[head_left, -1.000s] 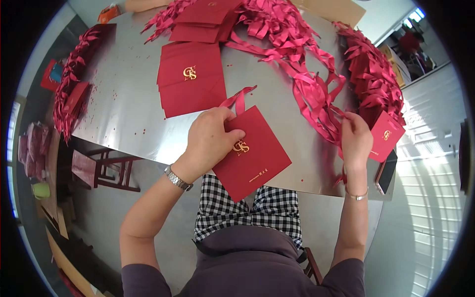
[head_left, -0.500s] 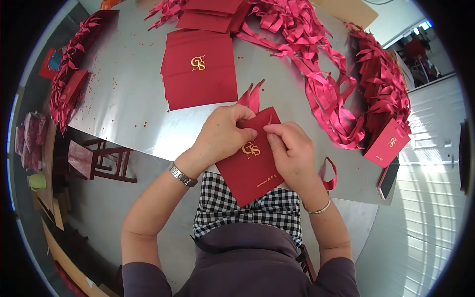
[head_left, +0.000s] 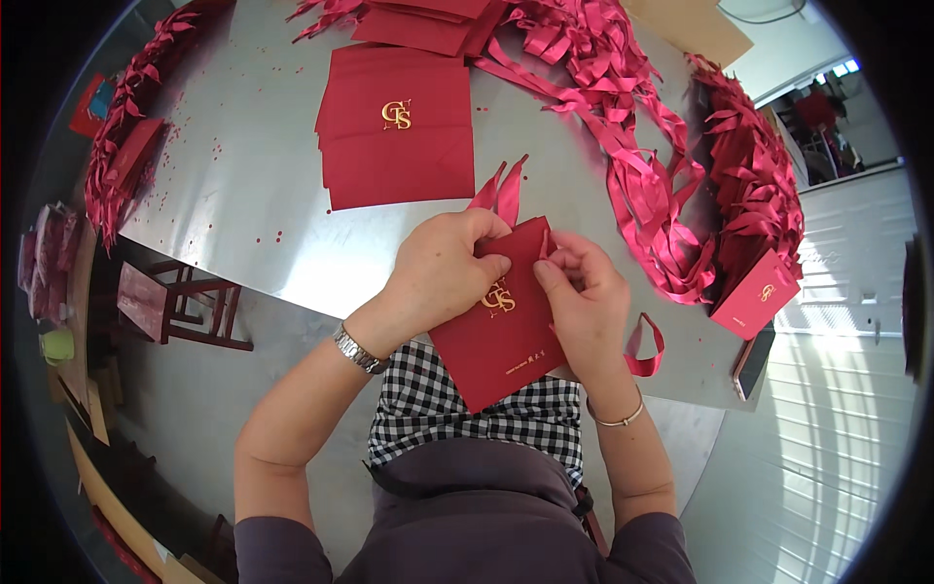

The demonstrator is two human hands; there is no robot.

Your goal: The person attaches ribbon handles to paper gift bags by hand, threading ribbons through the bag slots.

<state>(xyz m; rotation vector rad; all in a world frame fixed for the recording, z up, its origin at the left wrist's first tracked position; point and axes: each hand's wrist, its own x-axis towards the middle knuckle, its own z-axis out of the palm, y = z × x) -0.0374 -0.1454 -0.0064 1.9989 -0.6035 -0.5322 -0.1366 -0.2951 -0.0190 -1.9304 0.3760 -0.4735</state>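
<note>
A small red paper gift bag (head_left: 511,341) with gold print is tilted in front of me, above my lap at the table's near edge. My left hand (head_left: 448,263) is closed on its upper left part, thumb on the front. Pink-red ribbon tails (head_left: 506,200) stick up behind those fingers. At the bag's upper right edge, my right hand (head_left: 589,292) pinches a narrow strip of red ribbon (head_left: 546,243) that comes out near the corner. A ribbon loop (head_left: 646,362) curls out to the right of my right wrist.
A stack of flat red bags (head_left: 399,165) lies ahead on the metal table (head_left: 263,185). Loose ribbons (head_left: 632,185) heap to its right. Rows of ribboned bags line the right (head_left: 754,185) and left (head_left: 131,165) sides. A phone (head_left: 752,365) rests at the right edge; a wooden stool (head_left: 185,304) stands left.
My right hand has shifted slightly right and down, drawing the ribbon strip toward the bag's right edge. The left hand keeps its hold. The whole view has shifted a little.
</note>
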